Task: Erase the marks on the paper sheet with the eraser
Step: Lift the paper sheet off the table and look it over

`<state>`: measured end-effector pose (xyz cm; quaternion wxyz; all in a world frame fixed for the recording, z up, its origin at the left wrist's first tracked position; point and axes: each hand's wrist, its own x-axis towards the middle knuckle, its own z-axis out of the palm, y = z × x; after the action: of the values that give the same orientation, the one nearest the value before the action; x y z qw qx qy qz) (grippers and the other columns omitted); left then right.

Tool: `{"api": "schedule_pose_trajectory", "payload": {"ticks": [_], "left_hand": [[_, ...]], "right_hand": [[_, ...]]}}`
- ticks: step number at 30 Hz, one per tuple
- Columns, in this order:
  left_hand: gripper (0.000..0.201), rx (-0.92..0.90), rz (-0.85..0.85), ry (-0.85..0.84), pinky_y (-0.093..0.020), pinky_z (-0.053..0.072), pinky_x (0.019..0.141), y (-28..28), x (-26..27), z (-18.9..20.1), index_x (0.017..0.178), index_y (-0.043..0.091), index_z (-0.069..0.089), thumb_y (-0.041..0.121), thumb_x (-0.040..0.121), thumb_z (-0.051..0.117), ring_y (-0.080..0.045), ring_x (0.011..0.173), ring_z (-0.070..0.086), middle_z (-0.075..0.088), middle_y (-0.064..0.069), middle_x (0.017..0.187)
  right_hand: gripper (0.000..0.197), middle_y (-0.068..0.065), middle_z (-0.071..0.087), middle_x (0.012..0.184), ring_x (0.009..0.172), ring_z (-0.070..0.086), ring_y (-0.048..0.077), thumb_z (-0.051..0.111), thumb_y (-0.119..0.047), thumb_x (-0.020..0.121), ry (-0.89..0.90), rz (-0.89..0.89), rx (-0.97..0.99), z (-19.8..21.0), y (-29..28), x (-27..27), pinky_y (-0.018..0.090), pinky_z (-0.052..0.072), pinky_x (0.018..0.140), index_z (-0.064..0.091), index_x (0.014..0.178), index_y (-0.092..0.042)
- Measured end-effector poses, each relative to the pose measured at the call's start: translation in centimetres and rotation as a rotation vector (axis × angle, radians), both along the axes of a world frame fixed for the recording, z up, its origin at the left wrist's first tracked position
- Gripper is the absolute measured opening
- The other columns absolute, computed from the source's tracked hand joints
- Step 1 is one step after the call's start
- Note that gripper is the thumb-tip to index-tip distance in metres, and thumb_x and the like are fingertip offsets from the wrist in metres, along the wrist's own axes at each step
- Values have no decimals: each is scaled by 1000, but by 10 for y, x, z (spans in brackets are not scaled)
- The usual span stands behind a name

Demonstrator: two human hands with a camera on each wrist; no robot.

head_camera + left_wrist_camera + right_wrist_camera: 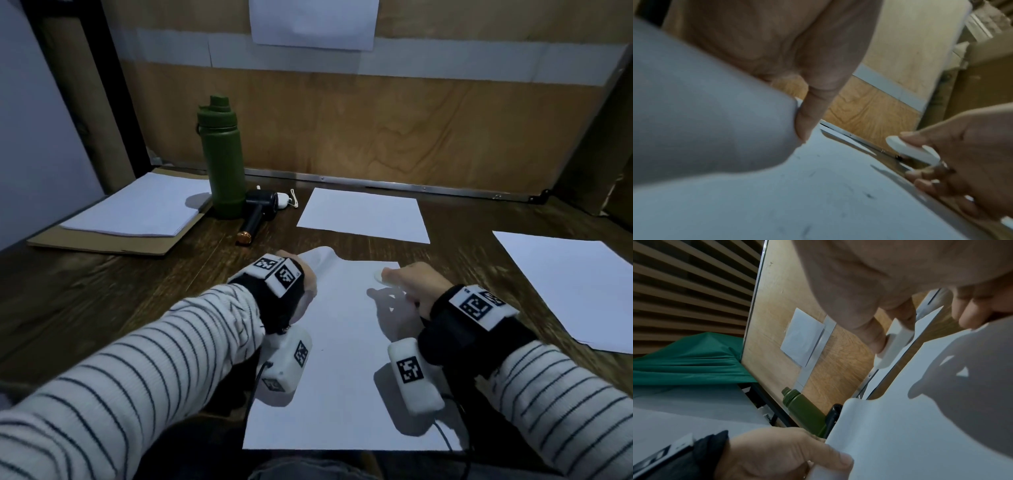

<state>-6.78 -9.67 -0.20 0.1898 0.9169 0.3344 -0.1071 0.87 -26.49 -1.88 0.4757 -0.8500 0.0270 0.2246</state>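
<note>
Paper sheet (346, 359) flat on table (102, 301) in front, far-left corner lifted. Left hand (301, 274) pinches that corner, probably to anchor it. Right hand (418, 284) pinches eraser (378, 275) thumb-to-finger, over far-right area, poised to rub faint marks (867, 194).

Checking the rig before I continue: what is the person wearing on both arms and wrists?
Both arms wear white sleeves with thin dark stripes. Each wrist carries a black strap with white blocks bearing black square-code markers; a thin black cable trails from each. The left hand and right hand are bare.
</note>
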Motion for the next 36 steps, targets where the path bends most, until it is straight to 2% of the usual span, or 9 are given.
{"api": "schedule_pose_trajectory", "payload": {"ticks": [3, 5, 11, 14, 18, 25, 28, 32, 36], "left_hand": [[95, -262, 158, -104, -40, 29, 112, 17, -4, -5, 149, 6, -2, 22, 85, 66, -32, 139, 29, 21, -17, 153], [102, -375, 156, -182, -43, 32, 110, 28, -12, 1, 150, 14, -7, 17, 82, 70, -34, 136, 33, 23, -17, 151], [92, -504, 93, -561, -38, 47, 93, 70, -21, 5, 146, 16, 15, -2, 75, 70, -29, 109, 56, 56, -10, 120], [80, -514, 6, -741, -28, 46, 79, 80, -31, 16, 144, 20, 21, 0, 82, 66, -21, 100, 57, 54, -2, 106], [76, -522, -84, -1005, -22, 46, 80, 93, -42, 29, 139, 25, 28, -3, 79, 67, -18, 102, 56, 53, -1, 104], [84, -493, -50, -1405, -5, 50, 73, 115, -58, 49, 142, 15, 21, -6, 77, 70, 22, 85, 54, 45, 18, 106], [72, -555, 23, -1454, -8, 52, 69, 116, -63, 56, 138, 13, 30, 0, 79, 69, 11, 86, 60, 54, 16, 105], [27, -633, 97, -1499, -13, 55, 62, 112, -69, 63, 109, 8, 63, 9, 83, 67, 3, 70, 66, 69, 17, 80], [22, -683, 77, -1509, -18, 56, 63, 106, -71, 70, 108, 15, 64, 9, 87, 61, 3, 67, 67, 72, 19, 69]], "right_hand": [[33, 13, 55, 83, 69, 50, 21, 68, -23, 81, 19, 77, 36, -1, 8, 4, 29, 38, 65, 59, 101, 2], [25, 9, 51, 68, 58, 45, 19, 68, -25, 82, -18, 98, -9, 4, 17, 2, 26, 36, 58, 57, 79, -2], [40, 9, 57, 76, 67, 51, 20, 67, -25, 83, -87, 208, 63, 10, 51, -4, 27, 36, 61, 64, 103, 9], [38, 18, 65, 94, 82, 56, 26, 65, -25, 83, -76, 261, 141, 15, 71, -5, 33, 41, 76, 65, 102, 8], [28, 22, 65, 95, 84, 59, 27, 63, -17, 87, -184, 263, 307, 31, 91, -4, 33, 44, 79, 67, 99, 8], [23, 5, 61, 75, 62, 58, 13, 64, -14, 87, -505, 273, 556, 68, 91, -6, 10, 48, 54, 67, 91, 9], [12, -6, 51, 90, 80, 55, 0, 68, -17, 83, -637, 256, 596, 78, 86, -11, 3, 44, 70, 70, 82, -5], [8, -8, 49, 97, 90, 54, -2, 67, -14, 82, -650, 268, 676, 82, 78, -17, 20, 43, 91, 68, 74, -16], [6, -2, 53, 91, 78, 59, -5, 65, -7, 82, -592, 389, 659, 76, 72, -18, 12, 49, 80, 68, 78, -9]]}}
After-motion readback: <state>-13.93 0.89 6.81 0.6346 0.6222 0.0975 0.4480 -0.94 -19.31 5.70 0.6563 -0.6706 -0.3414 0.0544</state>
